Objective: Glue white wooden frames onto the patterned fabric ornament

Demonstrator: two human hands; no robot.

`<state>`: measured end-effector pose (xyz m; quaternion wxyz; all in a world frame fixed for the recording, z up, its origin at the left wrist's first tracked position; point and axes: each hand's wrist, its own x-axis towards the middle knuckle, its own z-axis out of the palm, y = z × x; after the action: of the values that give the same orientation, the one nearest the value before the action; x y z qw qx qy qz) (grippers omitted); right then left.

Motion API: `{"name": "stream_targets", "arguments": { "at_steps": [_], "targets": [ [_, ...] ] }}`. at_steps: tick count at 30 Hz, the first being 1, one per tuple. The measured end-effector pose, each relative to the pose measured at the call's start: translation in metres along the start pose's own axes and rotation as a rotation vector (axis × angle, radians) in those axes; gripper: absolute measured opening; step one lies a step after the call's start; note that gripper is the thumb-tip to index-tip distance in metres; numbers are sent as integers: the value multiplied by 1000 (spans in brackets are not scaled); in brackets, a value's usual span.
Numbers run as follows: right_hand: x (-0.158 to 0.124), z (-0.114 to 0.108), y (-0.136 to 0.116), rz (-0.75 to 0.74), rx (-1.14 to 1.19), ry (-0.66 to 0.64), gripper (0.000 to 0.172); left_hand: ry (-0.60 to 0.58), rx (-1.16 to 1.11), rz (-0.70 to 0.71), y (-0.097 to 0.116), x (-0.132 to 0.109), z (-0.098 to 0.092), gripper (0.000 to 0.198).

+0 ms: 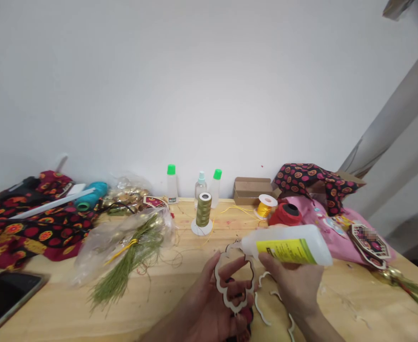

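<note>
My left hand (216, 304) holds up a thin wooden frame (220, 285) with a scalloped outline and an open middle, its fingers showing through the gap. My right hand (297, 287) is wrapped round a white glue bottle (287, 244) with a yellow-green label. The bottle is tipped over to the left, its nozzle at the frame's upper edge; whether it touches cannot be made out. Beneath my hands lie curved wooden pieces (262, 311) on the table. A patch of dark patterned fabric (246, 327) shows under my left hand.
Green tassel threads (123, 266) and a plastic bag (95, 242) lie left, near a phone (7, 299). An olive thread cone (204, 211), green-capped bottles (172, 185), a cardboard box (253, 191), a yellow spool (264, 207) and red thread (285, 214) stand behind. Patterned cloth (52, 228) lies left.
</note>
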<state>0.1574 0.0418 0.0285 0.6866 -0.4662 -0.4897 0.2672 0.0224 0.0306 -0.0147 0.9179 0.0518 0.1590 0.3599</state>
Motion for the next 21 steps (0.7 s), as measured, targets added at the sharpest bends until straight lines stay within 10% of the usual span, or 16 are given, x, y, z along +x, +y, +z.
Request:
{"name": "stream_targets", "arguments": {
  "at_steps": [21],
  "targets": [
    [4, -5, 5, 13, 59, -142, 25, -17, -17, 6, 2, 0, 2, 40]
  ]
}}
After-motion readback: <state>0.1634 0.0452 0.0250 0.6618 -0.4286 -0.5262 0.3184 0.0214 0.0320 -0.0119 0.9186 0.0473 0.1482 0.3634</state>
